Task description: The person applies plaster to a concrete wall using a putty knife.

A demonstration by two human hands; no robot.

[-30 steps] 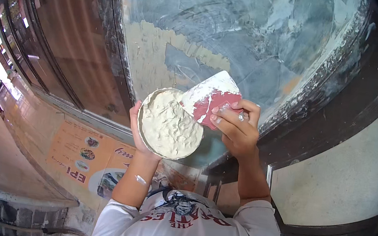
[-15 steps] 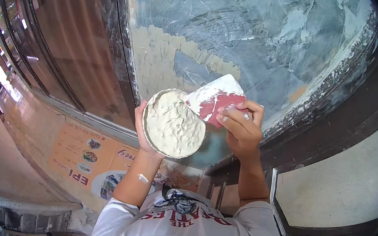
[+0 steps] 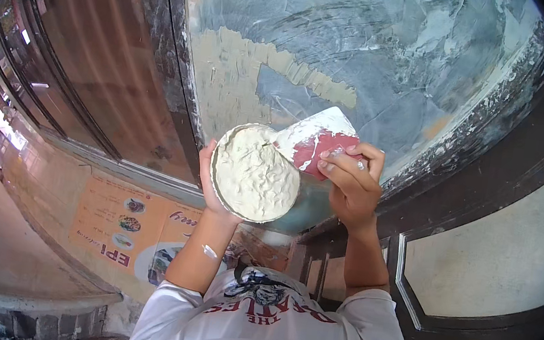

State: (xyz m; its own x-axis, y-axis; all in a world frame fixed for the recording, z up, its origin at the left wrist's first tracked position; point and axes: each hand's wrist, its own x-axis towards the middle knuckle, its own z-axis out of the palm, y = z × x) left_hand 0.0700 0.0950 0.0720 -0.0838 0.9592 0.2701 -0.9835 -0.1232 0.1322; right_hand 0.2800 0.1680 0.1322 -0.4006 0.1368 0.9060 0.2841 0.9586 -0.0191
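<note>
My left hand (image 3: 209, 176) is wrapped round the left side of a round tub (image 3: 213, 175), its palm partly hidden beneath. Off-white putty (image 3: 254, 176) with a lumpy surface fills the tub almost to the rim. Between the fingers and thumb of my right hand (image 3: 355, 180) is a flat red scraper (image 3: 323, 150), its far half smeared with white putty. One corner of that scraper meets the tub's right rim. Ahead stands a blue-grey wall (image 3: 341, 49), with a beige putty patch (image 3: 226, 76) at its lower left.
A dark frame (image 3: 184, 57) borders the wall on the left, beside a brown glazed panel (image 3: 103, 47). On the right are dark wooden panels with pale insets (image 3: 489, 258). An orange printed sheet (image 3: 120, 219) lies on the floor at lower left, near a rounded ledge (image 3: 42, 301).
The tub and scraper have shifted slightly to the right in the picture, along with both hands. My grip on each looks the same.
</note>
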